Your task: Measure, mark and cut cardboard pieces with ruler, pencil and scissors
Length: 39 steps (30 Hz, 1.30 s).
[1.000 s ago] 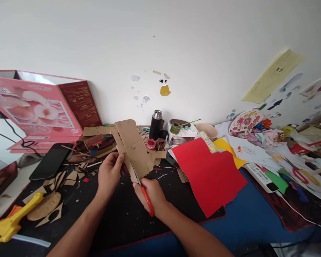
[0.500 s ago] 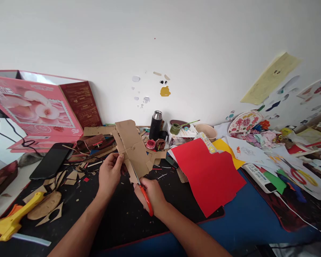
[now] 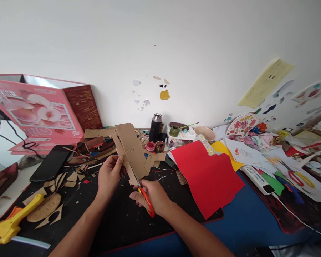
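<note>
My left hand [image 3: 110,174] pinches the left edge of a brown piece of cardboard [image 3: 135,151] between thumb and fingers. The cardboard is held tilted above the black mat, with creases across it and a slit running up from its lower end. In my right hand [image 3: 153,195] is a pair of scissors [image 3: 147,203] with red and yellow handles, fingers wrapped round the loops. The blades lie in the slit at the cardboard's lower part, pointing up and away from me.
Left of my hands are cardboard scraps [image 3: 72,177], a black phone [image 3: 52,163] and a yellow glue gun [image 3: 18,217]. Behind stand a black thermos [image 3: 155,129] and paint jars [image 3: 150,146]. Red paper [image 3: 207,178] and a white power bank [image 3: 258,180] lie right. A pink box [image 3: 37,110] stands back left.
The right thumb has moved outward and the yellow handle now shows apart from the red one. My left hand keeps its hold on the cardboard, and the view has shifted slightly.
</note>
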Available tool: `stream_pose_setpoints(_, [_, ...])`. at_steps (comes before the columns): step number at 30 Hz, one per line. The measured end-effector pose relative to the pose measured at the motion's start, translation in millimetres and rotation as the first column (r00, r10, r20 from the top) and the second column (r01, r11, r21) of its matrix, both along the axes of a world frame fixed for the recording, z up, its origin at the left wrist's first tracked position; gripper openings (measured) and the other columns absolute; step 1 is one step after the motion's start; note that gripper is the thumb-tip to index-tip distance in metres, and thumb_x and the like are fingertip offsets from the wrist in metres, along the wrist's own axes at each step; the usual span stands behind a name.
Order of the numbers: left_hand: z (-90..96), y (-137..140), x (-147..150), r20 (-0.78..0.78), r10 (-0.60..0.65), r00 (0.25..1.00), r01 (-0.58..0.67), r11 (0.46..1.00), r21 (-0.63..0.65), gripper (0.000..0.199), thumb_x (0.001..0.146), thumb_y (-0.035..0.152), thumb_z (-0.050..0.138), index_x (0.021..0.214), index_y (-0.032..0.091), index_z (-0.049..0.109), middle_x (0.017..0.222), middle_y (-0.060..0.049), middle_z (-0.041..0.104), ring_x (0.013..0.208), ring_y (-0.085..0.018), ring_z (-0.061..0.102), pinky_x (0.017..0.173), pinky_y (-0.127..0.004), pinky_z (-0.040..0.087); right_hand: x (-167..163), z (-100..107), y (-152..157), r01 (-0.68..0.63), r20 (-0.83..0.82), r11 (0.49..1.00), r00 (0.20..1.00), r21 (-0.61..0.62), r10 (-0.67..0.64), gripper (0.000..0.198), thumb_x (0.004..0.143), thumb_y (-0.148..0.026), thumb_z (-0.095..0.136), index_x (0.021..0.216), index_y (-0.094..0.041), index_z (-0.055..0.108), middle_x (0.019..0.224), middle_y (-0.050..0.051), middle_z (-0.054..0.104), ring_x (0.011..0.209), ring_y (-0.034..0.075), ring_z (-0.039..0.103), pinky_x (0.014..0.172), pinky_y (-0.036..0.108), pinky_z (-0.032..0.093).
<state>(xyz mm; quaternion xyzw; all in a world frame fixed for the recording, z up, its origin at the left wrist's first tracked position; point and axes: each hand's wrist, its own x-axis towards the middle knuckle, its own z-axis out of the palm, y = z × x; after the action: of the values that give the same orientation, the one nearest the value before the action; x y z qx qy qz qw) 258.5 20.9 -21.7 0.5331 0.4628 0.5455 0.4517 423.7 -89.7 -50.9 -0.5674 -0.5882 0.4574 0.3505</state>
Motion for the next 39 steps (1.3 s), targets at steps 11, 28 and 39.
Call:
stream_pose_setpoints(11, [3.4,-8.0,-1.2,-0.002,-0.036,0.999,0.036,0.999,-0.012,0.027,0.09,0.049,0.067,0.081,0.024,0.062,0.052,0.003,0.061,0.042,-0.016,0.054,0.043,-0.026,0.043,-0.6,6.3,-2.3,0.002,0.005,1.0,1.0,-0.031,-0.002,0.055,0.083,-0.067,0.085,0.105,-0.017,0.076,0.075,0.003,0.077,0.068,0.022,0.079,0.061,0.024,0.055])
stream_pose_setpoints(28, [-10.7,-11.7,4.4,0.099,-0.021,0.995,0.027,0.998,-0.06,0.024,0.091,0.046,0.068,0.084,0.023,0.062,0.058,0.004,0.059,0.044,-0.015,0.056,0.042,-0.026,0.045,-18.5,7.9,-3.5,0.126,0.202,0.978,0.966,0.167,-0.159,0.023,0.098,-0.037,0.069,0.084,-0.021,0.076,0.067,0.0,0.069,0.059,0.017,0.06,0.059,0.025,0.038])
stream_pose_setpoints(39, [-13.2,-13.1,4.5,0.123,0.0,0.992,0.009,0.997,-0.071,0.023,0.091,0.044,0.07,0.082,0.023,0.062,0.057,0.004,0.058,0.042,-0.015,0.053,0.041,-0.025,0.044,-27.5,4.1,-5.0,0.198,0.22,0.975,0.951,0.104,-0.216,0.023,0.095,-0.023,0.065,0.073,-0.02,0.07,0.058,-0.001,0.06,0.055,0.015,0.054,0.055,0.024,0.034])
